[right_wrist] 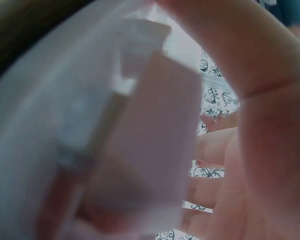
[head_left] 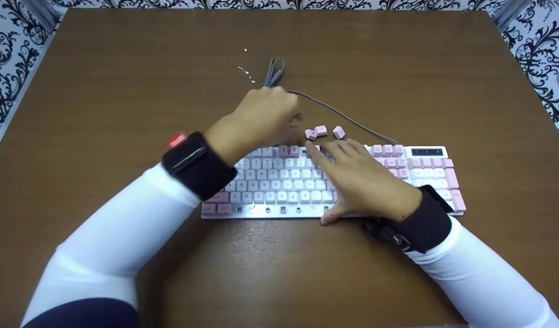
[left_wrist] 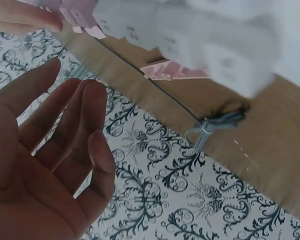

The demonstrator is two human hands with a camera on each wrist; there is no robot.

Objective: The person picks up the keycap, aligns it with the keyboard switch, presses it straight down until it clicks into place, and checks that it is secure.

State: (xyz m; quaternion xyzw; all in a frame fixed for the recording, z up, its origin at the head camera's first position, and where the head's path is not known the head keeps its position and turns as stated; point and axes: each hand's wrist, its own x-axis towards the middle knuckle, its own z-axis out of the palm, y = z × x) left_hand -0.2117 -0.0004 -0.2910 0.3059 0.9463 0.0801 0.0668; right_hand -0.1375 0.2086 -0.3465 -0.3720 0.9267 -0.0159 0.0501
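Observation:
A white and pink keyboard (head_left: 274, 174) lies across the table, with several bare switches showing in its front row. My right hand (head_left: 363, 182) spans it and holds it, thumb at the front edge and fingers reaching to the back edge. Over the back row hovers my left hand (head_left: 268, 116), fingers bent. In the left wrist view the fingers of that left hand (left_wrist: 55, 130) are loosely curled, and I see nothing between them. Several loose pink keycaps (head_left: 321, 130) sit just behind the keyboard, between the two hands. The right wrist view is blurred by the close keyboard.
A grey cable (head_left: 338, 111) runs from the keyboard's back to a tied bundle (head_left: 274, 73) beyond my left hand. Small white bits (head_left: 246, 73) lie left of the bundle. The brown table (head_left: 124, 100) stands on a black-and-white patterned floor (head_left: 543, 59).

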